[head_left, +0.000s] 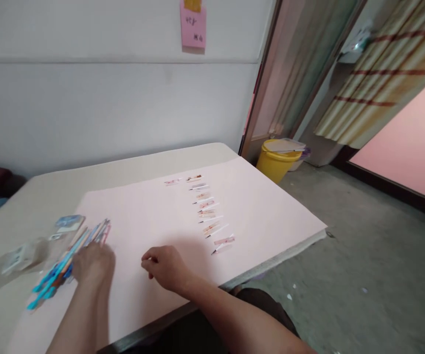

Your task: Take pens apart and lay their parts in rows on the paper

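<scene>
My left hand (93,263) rests over a bundle of slim pens (63,265) in blue, turquoise, orange and pink on the left side of the table. Its fingers are blurred and mostly hidden, so their grip cannot be made out. My right hand (164,268) hovers near the front middle with its fingers curled and nothing visible in them. To its right, a column of short patterned pieces (224,240) lies on the pale pink sheet (138,216). Beside most of them is a thin white stick with a dark tip (218,250), resembling a pen refill.
Left of the pens lie a blue-and-white packet (68,222) and crumpled clear plastic packaging (26,256). A white panel (116,108) with a pink note (193,27) stands behind the table. A yellow bin (277,164) stands on the floor past the table's right side.
</scene>
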Available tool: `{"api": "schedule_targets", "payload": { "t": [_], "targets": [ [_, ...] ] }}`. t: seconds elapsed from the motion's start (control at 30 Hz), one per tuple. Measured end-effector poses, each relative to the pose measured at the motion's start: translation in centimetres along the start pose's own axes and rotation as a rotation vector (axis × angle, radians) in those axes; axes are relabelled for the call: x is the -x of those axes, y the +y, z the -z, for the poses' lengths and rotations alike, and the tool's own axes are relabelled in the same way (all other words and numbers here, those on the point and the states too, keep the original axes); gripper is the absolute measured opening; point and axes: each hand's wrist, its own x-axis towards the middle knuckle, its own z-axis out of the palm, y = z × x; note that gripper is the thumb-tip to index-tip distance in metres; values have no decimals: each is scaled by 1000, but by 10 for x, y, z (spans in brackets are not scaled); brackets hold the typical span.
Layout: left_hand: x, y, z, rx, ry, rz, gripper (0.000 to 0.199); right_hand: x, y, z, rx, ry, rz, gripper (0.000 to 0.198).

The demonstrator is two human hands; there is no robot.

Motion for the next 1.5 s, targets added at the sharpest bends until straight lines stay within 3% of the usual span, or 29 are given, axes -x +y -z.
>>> {"api": "schedule_targets", "payload": {
  "t": [0.13, 0.23, 0.33, 0.43, 0.53, 0.67, 0.73, 0.8, 0.9, 1.17, 1.4, 1.5],
  "targets": [
    [-5, 6, 15, -182, 46, -136, 29, 4, -3, 4, 422, 165, 194, 23],
    [9, 21, 28, -15, -112, -308, 24, 7, -6, 10, 612, 271, 377, 35],
    [34, 33, 38, 328, -290, -543, 22, 7, -4, 14, 650, 326, 350, 40],
    [51, 38, 46, 570, -381, -545, 30, 3, 1, 13, 567, 175, 233, 23],
    [55, 40, 52, 840, -427, -355, 38, -1, 5, 12, 209, 24, 85, 19],
    [61, 53, 57, 1419, -494, -80, 39, -3, 2, 18, -691, -181, -43, 17],
    [70, 64, 59, 1542, -580, -35, 39, -4, -1, 24, -1053, -315, -87, 16],
    [79, 74, 60, 1597, -660, -36, 39, -5, -3, 29, -1258, -449, -134, 17],
    [88, 83, 58, 1666, -639, -45, 30, -6, -4, 31, -1361, -522, -180, 17],
    [93, 93, 47, 1709, -463, 36, 16, -8, -5, 12, -1269, -234, -121, 24],
    [91, 88, 45, 1724, -416, 87, 12, -3, -12, 12, -631, 111, -16, 21],
    [91, 86, 43, 1722, -405, 95, 14, -2, -10, 9, -620, 133, 12, 22]
  ]
}}
